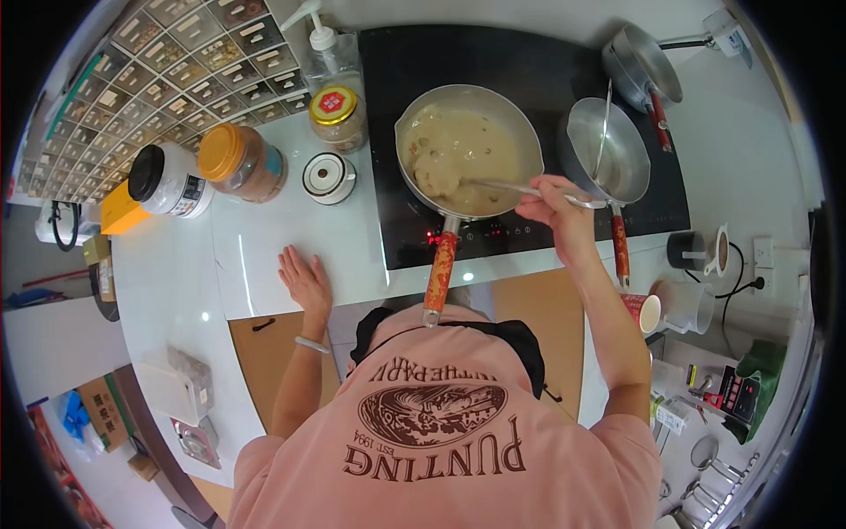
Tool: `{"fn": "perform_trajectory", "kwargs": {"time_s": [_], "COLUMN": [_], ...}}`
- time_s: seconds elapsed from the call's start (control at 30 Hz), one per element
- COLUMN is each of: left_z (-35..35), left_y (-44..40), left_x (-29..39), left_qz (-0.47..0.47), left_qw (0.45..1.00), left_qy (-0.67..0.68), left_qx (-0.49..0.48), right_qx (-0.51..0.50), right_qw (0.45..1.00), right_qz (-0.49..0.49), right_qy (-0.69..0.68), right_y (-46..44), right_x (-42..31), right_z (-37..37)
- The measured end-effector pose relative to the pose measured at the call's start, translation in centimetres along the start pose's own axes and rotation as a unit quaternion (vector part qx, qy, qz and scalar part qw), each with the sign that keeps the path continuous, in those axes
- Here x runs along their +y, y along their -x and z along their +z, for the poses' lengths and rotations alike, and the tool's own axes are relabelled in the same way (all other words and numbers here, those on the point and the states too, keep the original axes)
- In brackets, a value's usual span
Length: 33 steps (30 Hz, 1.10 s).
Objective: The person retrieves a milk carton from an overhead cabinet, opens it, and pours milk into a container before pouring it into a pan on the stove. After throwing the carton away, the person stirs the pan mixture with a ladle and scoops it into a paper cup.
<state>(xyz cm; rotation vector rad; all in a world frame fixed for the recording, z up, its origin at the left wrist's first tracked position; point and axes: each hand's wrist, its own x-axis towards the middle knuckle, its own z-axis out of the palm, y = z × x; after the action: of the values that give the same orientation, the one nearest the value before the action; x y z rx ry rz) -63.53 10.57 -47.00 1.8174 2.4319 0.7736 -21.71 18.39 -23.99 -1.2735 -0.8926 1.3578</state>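
My right hand point(557, 210) is closed around the handle of a metal spoon or ladle point(502, 186), whose far end dips into a saucepan point(536, 145). Pale, cloudy liquid point(480, 145) with small brownish bits fills much of that pan, and the tool's head is hidden in it. The pan stands on the black cooktop point(388, 234), its red-brown patterned handle point(441, 269) pointing toward my body. On the white counter left of the cooktop, my left hand point(305, 278) lies flat with fingers stretched, holding nothing.
Right of the pan stands a second saucepan point(634, 181) with a utensil in it; another pan point(665, 75) is behind. A white lidded pot point(328, 179), a gold-lidded jar point(337, 119), an orange-lidded jar point(251, 167) and a black-lidded tub point(181, 185) line the left counter.
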Motion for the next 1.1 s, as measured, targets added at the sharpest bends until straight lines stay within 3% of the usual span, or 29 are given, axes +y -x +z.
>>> {"fn": "perform_trajectory", "kwargs": {"time_s": [0.4,0.5,0.6,0.7,0.8,0.9,1.0,1.1], "left_z": [-0.1,-0.1,-0.2,-0.1,0.1,0.1,0.2,0.0], "left_y": [0.0,0.0,0.0,0.0,0.0,-0.1,0.0,-0.1], "left_x": [0.2,0.2,0.3,0.1,-0.1,-0.1,-0.1,0.0], "left_qz": [-0.002,-0.003,-0.003,-0.004,-0.003,-0.003,-0.002,-0.005], "left_qw": [1.0,1.0,1.0,1.0,1.0,1.0,1.0,1.0], "left_qy": [-0.003,0.001,0.004,0.004,0.001,0.0,0.0,0.003], "left_qx": [0.002,0.002,0.002,0.001,-0.002,0.001,0.004,0.003], "right_qx": [0.004,-0.03,-0.05,-0.074,-0.068,-0.04,-0.025,-0.005], "right_qw": [0.928,0.818,0.662,0.615,0.619,0.667,0.781,0.951], "right_qz": [-0.277,-0.36,-0.482,-0.477,-0.482,-0.493,-0.39,-0.249], "right_qy": [0.248,0.448,0.572,0.624,0.616,0.558,0.487,0.184], "right_y": [0.3,0.9,0.6,0.1,-1.3,-2.5,-2.8,-3.5], "right_x": [-4.7,-4.1,-2.0,-0.1,1.7,2.6,2.9,4.4], "right_z": [1.2,0.2,-0.3,-0.5,-0.1,1.7,3.2,4.3]}}
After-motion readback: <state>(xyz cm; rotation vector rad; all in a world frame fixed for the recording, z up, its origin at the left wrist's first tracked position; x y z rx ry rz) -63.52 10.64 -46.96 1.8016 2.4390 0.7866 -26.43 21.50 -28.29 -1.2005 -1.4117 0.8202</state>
